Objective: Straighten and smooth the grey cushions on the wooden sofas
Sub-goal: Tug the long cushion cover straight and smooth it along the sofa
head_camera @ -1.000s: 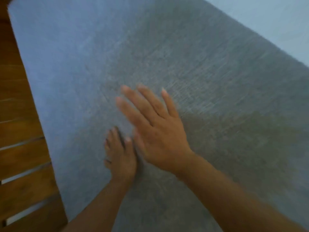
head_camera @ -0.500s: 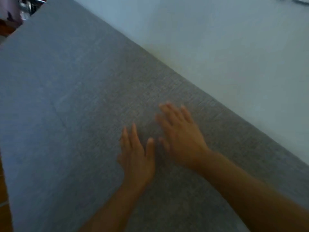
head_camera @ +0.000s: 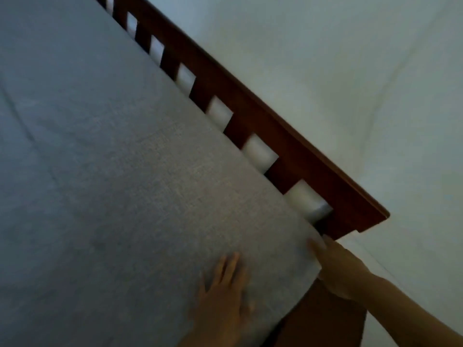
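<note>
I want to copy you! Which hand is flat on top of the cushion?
The left hand. Its fingers lie spread flat on top of the grey cushion. The right hand is at the cushion's corner edge instead, beside the wooden frame.

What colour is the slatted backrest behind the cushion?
Dark reddish-brown wood; the slatted backrest shows clearly in the head view, behind the grey cushion.

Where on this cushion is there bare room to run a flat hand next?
The grey cushion is bare across its middle and left, from the faint seam to the slatted wooden backrest. It is crowded at the lower right corner, where the left hand lies flat and the right hand grips the edge.
</note>
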`<state>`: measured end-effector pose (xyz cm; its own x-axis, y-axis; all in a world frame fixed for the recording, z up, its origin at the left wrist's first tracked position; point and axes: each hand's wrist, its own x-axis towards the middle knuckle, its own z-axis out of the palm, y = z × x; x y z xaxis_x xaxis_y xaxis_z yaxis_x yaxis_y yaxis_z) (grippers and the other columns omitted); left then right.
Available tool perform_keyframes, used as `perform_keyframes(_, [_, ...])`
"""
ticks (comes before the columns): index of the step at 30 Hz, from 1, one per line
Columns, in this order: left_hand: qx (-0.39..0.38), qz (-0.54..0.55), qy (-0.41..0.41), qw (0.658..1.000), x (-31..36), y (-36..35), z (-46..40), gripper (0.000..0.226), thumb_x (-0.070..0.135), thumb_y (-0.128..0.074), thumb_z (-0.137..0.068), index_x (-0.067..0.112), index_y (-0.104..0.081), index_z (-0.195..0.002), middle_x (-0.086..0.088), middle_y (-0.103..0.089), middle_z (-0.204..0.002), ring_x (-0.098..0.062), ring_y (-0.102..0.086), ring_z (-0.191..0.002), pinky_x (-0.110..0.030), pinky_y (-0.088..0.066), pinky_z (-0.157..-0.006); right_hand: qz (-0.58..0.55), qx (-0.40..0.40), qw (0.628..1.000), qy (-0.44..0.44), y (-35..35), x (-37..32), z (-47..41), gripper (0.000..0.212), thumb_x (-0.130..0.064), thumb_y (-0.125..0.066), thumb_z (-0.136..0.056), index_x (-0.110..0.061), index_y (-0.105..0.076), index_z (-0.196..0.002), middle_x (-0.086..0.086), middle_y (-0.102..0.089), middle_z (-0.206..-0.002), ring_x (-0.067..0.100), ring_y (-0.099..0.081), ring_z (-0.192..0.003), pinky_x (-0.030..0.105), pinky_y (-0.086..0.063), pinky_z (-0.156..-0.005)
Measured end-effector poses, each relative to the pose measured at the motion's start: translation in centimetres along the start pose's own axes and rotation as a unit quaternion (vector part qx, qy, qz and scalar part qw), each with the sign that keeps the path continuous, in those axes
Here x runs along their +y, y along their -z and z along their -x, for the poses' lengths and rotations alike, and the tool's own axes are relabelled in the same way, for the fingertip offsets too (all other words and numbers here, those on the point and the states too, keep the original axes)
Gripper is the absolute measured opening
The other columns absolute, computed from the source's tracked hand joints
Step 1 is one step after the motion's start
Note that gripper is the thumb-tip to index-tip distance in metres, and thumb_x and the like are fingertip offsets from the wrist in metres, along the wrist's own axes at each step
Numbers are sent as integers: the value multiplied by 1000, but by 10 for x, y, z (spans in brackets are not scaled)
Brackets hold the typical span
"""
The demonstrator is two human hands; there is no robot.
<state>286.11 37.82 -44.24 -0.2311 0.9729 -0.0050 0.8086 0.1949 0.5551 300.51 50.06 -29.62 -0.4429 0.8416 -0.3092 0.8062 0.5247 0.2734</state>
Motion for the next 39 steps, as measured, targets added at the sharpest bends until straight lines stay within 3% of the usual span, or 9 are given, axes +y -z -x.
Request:
perform_keyframes(5, [34, 0, 109, 993, -45, -33, 78, 88, 42, -67, -63, 7, -42, -140, -8, -50, -139, -27, -47, -124, -58, -51, -73, -42, 237, 963, 121, -32, -65, 29, 63, -26, -59, -91, -14, -32, -146, 9, -23, -155, 27, -22, -143, 38, -13, -113])
perform_keyframes(10, [13, -14, 143, 990, -68, -44, 124, 75, 48, -42, -74, 11, -39, -140, -4, -45, -144, -21, -38, -132, -57, -47, -83, -58, 168, 967, 180, -73, -148, 34, 71, -20, -71, -80, -6, -39, -141, 19, -28, -151, 32, -31, -139, 39, -16, -111])
perform_keyframes(14, [5, 47, 174, 984, -68, -21, 132, 73, 41, -41, -94, 22, 0, -151, 13, 16, -148, -7, 9, -142, -51, -7, -115, -97, 150, 961, 209, -80, -170, 44, 66, -23, -52, -94, -10, -19, -150, 15, -1, -158, 28, -7, -146, 33, 3, -113])
perform_keyframes(17, [-20, 8, 204, 979, -77, 6, 144, 76, 39, -39, -98, 23, 14, -149, 11, 24, -153, -11, 13, -145, -45, 1, -116, -121, 118, 968, 184, -66, -182, 53, 66, -25, -46, -98, -13, -9, -151, 12, 9, -158, 24, 3, -146, 30, 9, -112])
perform_keyframes(26, [-46, -41, 216, 974, -164, 86, 155, 79, 38, -43, -97, 24, 14, -150, 5, 20, -157, -14, 15, -145, -48, 3, -115, -192, 122, 965, 127, -31, -288, 59, 71, -28, -46, -98, -14, -1, -152, 11, 11, -158, 24, 3, -146, 31, 0, -117])
perform_keyframes(31, [139, -74, 45, 987, -229, 114, 130, 86, 30, -71, -78, 17, -23, -148, -5, -24, -156, -23, -24, -142, -61, -21, -106, -246, 280, 928, -4, -46, -351, 33, 75, -15, -64, -86, -8, -22, -148, 15, -7, -158, 29, -11, -144, 39, -8, -117])
perform_keyframes(33, [144, -63, 7, 988, -266, 94, 137, 75, 33, -59, -83, 19, -23, -147, -3, -25, -156, -22, -22, -142, -60, -17, -108, -281, 335, 894, -101, -83, -378, 32, 76, -18, -62, -83, -8, -23, -148, 15, -13, -157, 28, -14, -144, 40, -3, -117])
perform_keyframes(37, [-13, -125, -55, 991, -322, 32, 186, 63, 49, -39, -85, 29, -34, -145, 4, -25, -156, -21, -25, -142, -63, -29, -102, -276, 168, 939, -116, -192, -438, 61, 70, -44, -38, -86, -17, -24, -149, 16, -34, -150, 37, -33, -136, 58, -28, -108])
perform_keyframes(39, [-44, -142, -55, 987, -334, 21, 193, 62, 53, -38, -86, 30, -36, -144, 5, -26, -156, -21, -23, -143, -60, -21, -107, -237, 75, 961, -122, -217, -444, 61, 71, -53, -28, -87, -16, -31, -147, 12, -28, -153, 34, -26, -140, 57, -22, -110])
